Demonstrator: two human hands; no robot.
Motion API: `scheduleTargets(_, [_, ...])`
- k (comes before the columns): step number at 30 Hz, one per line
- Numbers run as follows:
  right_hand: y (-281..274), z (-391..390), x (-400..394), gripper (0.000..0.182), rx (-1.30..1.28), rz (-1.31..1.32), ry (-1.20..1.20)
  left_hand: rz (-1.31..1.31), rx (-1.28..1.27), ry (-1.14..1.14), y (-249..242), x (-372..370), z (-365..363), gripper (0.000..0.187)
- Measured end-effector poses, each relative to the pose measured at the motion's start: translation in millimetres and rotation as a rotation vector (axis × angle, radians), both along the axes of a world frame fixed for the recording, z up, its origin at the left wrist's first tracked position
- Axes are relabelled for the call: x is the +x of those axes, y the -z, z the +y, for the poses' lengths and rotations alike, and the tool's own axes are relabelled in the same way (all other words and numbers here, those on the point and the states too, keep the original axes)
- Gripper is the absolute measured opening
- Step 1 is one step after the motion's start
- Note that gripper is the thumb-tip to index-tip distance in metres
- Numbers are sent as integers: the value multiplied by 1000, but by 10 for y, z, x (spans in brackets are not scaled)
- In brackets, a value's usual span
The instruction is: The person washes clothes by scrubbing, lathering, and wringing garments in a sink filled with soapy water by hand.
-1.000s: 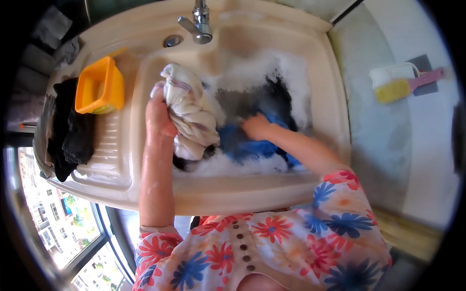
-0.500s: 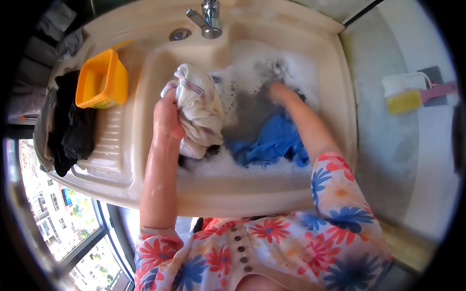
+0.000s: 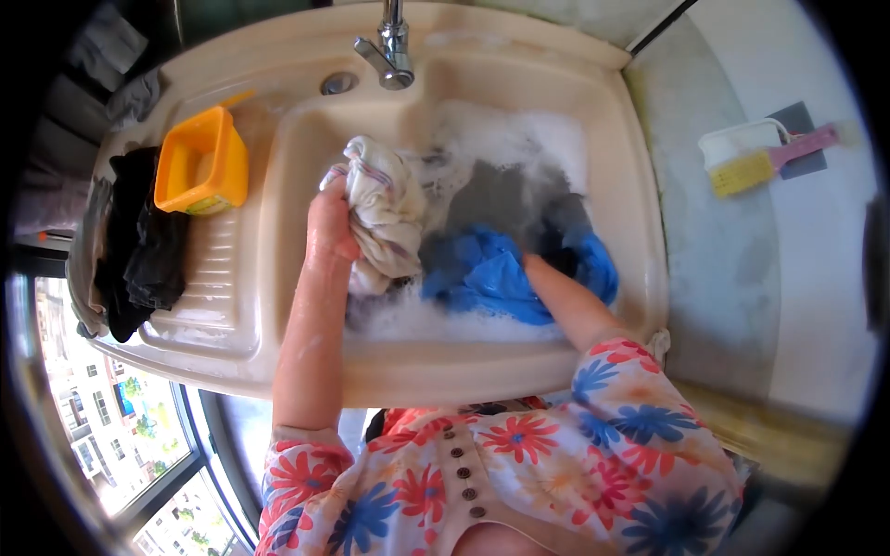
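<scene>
So far only partway: the left hand grips a wrung cream cloth bunched above the sink's left side, while the right hand, its fingers hidden, reaches into blue fabric soaking in suds.

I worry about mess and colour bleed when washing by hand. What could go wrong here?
The white cloth gripped by the left hand hangs right against the blue garment in the sudsy water, so dye might transfer. The foam lies close to the sink front rim and could slop over. The right hand is buried among the clothes, working unseen.
</scene>
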State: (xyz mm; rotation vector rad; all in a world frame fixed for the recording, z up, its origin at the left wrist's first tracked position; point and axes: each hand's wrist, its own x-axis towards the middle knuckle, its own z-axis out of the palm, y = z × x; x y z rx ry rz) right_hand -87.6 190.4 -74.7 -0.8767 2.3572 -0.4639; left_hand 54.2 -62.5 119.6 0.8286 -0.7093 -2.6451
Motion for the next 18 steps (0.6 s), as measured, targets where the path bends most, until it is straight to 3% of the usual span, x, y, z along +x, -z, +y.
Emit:
scheduleTargets(6, [-216,68,180,37,53,-172,-144,1,-16,-17,-49,13,-15,20])
scheduleTargets(10, [-820,136,-119,37,174,-329,-384,10,-41,-61,-199,61,-23,23])
scheduleTargets(11, [-863,34,-332,33,226,-189,-387,28,-46,-52,-194,80,-48,23])
scheduleTargets(12, [-1323,-155,-377,28,298,-350,-150,44,-54,-38,-178,104,-102,24])
scheduleTargets(13, [-1189,-207,-577,25,82,-352,40,60,-62,-19,-167,116,-143,25])
scheduleTargets(15, [-811,-456,-854,29,-350,-22,25,202,-99,35,-280,192,-159,29])
scheduleTargets(17, [-795,-828,-779,40,-215,227,46,303,-65,52,-309,271,-210,34])
scheduleTargets(18, [-707,-990,-736,45,-268,103,-10,387,-13,52,-330,303,-242,34])
